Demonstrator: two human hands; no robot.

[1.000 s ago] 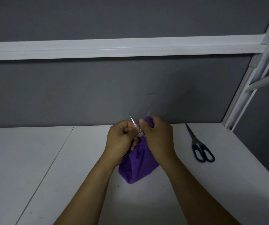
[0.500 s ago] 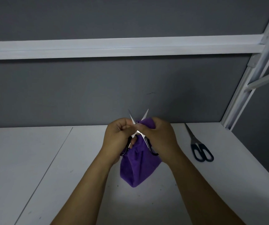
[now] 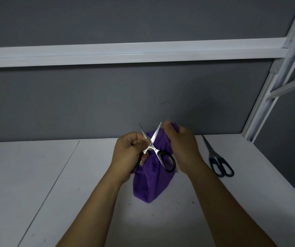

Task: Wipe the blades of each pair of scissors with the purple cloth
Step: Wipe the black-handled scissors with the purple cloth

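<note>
Black-handled scissors, blades splayed in an X above the table's back edge, with the left hand curled round one handle loop and the right hand clutching the hanging purple cloth beside a blade tip — closed second scissors lie near the right edge.

A white table, split by a thin seam on its left part and flecked with small dark specks, meets a grey wall crossed by a white horizontal rail, which joins a slanted white post with a side brace at the right.
</note>
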